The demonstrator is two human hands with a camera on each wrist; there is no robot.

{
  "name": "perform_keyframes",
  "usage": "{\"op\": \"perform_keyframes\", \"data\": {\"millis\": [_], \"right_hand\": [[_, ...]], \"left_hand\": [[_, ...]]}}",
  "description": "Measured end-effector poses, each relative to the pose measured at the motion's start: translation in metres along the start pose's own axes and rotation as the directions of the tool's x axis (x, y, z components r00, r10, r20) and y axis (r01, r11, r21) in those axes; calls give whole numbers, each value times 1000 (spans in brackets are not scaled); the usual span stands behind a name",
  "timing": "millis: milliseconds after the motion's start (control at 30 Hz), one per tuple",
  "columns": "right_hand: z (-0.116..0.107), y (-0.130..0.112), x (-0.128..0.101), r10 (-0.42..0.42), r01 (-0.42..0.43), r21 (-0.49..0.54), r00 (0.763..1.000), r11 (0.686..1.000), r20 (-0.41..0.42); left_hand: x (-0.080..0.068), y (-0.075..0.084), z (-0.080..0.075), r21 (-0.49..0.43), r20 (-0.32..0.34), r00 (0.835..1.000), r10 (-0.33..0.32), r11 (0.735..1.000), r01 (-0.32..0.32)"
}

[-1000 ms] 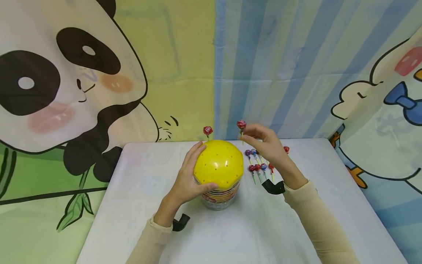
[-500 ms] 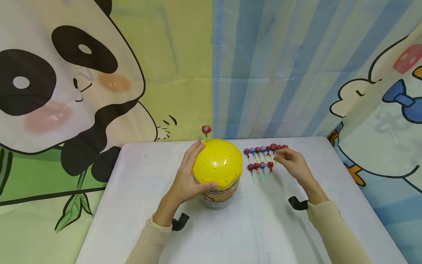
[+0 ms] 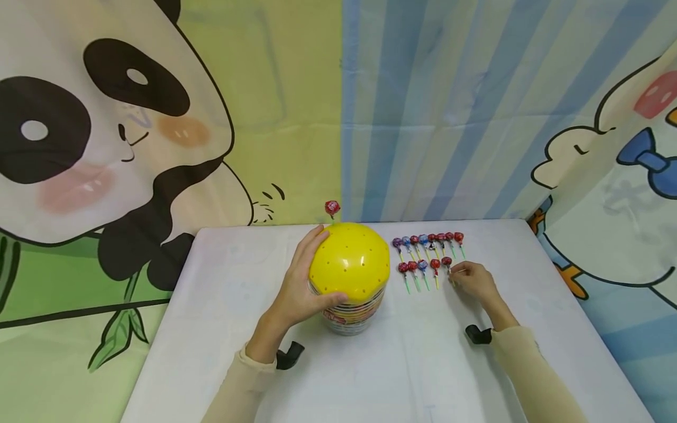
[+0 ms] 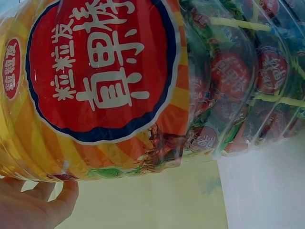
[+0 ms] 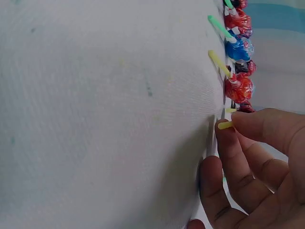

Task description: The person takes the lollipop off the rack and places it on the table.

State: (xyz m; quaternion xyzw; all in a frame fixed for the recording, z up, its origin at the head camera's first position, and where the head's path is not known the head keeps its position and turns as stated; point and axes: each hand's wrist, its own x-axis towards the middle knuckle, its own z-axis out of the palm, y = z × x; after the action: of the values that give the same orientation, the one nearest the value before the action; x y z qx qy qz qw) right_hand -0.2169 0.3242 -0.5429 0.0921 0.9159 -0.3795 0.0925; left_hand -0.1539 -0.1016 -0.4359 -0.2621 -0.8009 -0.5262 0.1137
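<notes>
My left hand [image 3: 298, 288] grips a clear ribbed jar [image 3: 351, 323] by its yellow domed lid [image 3: 349, 258], which is dotted with small holes. A red lollipop [image 3: 332, 208] stands up behind the lid's far edge; the lower end of its stick is hidden. In the left wrist view, fingers [image 4: 66, 198] show beside the jar's orange and red label [image 4: 105, 71]; wrapped lollipops fill the clear part. On the right, my right hand [image 3: 476, 282] pinches the yellow stick [image 5: 225, 125] of a dark red lollipop [image 3: 446, 262], at the right end of the nearer row.
Several red, blue and purple lollipops lie in two rows, a far row [image 3: 424, 239] and a nearer row [image 3: 413, 267], sticks toward me. The white-covered table [image 3: 423, 364] meets a cartoon-printed backdrop [image 3: 296, 117] at its far edge.
My right hand has carried the lollipop from above the jar's right side down to the table, to the nearer row's right end. My left hand stays on the jar.
</notes>
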Motion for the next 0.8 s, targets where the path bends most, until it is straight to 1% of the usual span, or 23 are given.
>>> {"op": "perform_keyframes", "data": {"millis": [100, 200, 433, 667, 733, 800], "right_hand": [[2, 1, 2, -10, 9, -65, 1000, 998, -1], [2, -1, 4, -24, 23, -109, 1000, 994, -1], [3, -4, 6, -25, 28, -154, 999, 988, 24], [3, -3, 6, -36, 39, -164, 999, 986, 25], [0, -5, 5, -40, 42, -148, 999, 988, 18], [-3, -10, 4, -64, 63, -112, 998, 992, -5]], "left_hand": [[0, 0, 0, 4, -3, 1000, 1, 1000, -1], [0, 1, 0, 10, -4, 1000, 1, 1000, -1], [0, 1, 0, 14, -1, 1000, -7, 1000, 7], [-1, 1, -1, 7, 0, 1000, -4, 1000, 4], [-1, 1, -1, 6, 1, 1000, -5, 1000, 5], [-1, 1, -1, 7, 0, 1000, -6, 1000, 6]]}}
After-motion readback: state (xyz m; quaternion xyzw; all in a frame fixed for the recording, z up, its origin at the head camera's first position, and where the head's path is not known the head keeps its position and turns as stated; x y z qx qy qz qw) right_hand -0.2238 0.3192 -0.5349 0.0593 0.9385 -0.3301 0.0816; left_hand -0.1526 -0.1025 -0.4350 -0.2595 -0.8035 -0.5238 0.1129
